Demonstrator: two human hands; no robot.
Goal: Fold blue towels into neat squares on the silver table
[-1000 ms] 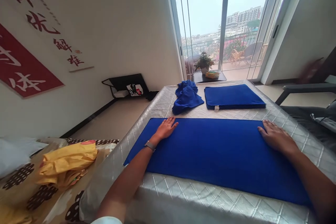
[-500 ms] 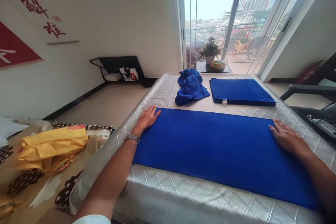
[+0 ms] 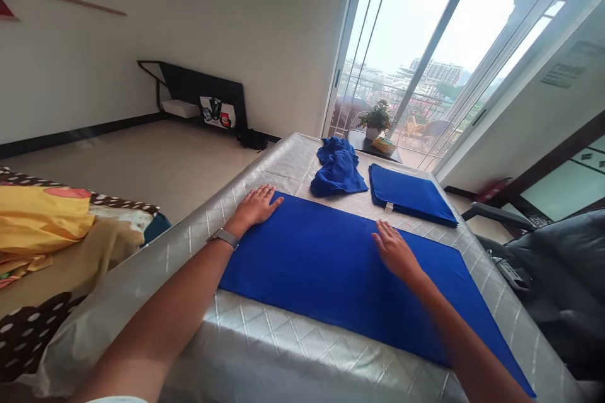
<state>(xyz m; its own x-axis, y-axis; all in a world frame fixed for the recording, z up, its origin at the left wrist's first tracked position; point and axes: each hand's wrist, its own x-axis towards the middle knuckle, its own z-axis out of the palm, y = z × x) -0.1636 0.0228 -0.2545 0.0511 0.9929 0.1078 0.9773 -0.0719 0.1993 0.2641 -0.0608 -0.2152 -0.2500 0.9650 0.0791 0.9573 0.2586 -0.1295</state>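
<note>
A blue cloth [image 3: 321, 264], folded into a long flat rectangle, lies across the silver quilted mattress [image 3: 269, 343]. My left hand [image 3: 256, 206] rests flat on its far left corner, fingers stretched out. Toward the middle of the cloth's far edge, my right hand [image 3: 396, 250] lies with its fingers extended and nothing held in them. Beyond the cloth sit a crumpled blue cloth [image 3: 336, 170] and, to its right, a neat blue folded stack [image 3: 410, 194] with a small white tag.
Yellow fabric [image 3: 42, 217] lies on patterned bedding at the left. A black armchair [image 3: 558, 271] stands close on the right. Past the mattress, a small table holds a potted plant [image 3: 377, 118] before the glass sliding door. A printed bag [image 3: 217, 113] leans by the wall.
My right hand has moved left from the cloth's far right corner to about the middle of its far edge. My left hand stays on its corner. The view has turned and tilted.
</note>
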